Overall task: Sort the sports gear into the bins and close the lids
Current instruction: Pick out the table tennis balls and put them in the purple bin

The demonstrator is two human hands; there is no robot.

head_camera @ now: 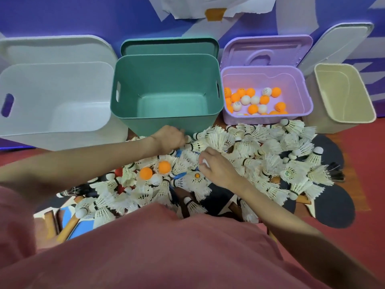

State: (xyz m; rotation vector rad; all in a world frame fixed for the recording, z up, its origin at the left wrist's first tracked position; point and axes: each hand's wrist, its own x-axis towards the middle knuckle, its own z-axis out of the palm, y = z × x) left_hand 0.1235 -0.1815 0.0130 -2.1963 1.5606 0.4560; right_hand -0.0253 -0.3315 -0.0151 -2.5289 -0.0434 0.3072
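A heap of white shuttlecocks (245, 147) covers the floor in front of four open bins. Two orange balls (164, 166) and a white ball (156, 180) lie in the heap, with black paddles (333, 205) underneath. The purple bin (268, 118) holds several orange and white balls. The green bin (166, 119), white bin (62, 134) and beige bin (325, 124) hold nothing I can see. My left hand (168, 138) reaches into the heap just before the green bin, fingers curled among shuttlecocks. My right hand (216, 165) holds a white ball in curled fingers.
Each bin's lid leans behind it against the purple wall: green lid (168, 45), purple lid (266, 49), white lid (337, 42). Red floor (364, 163) shows to the right of the heap. My pink shirt (166, 247) fills the foreground.
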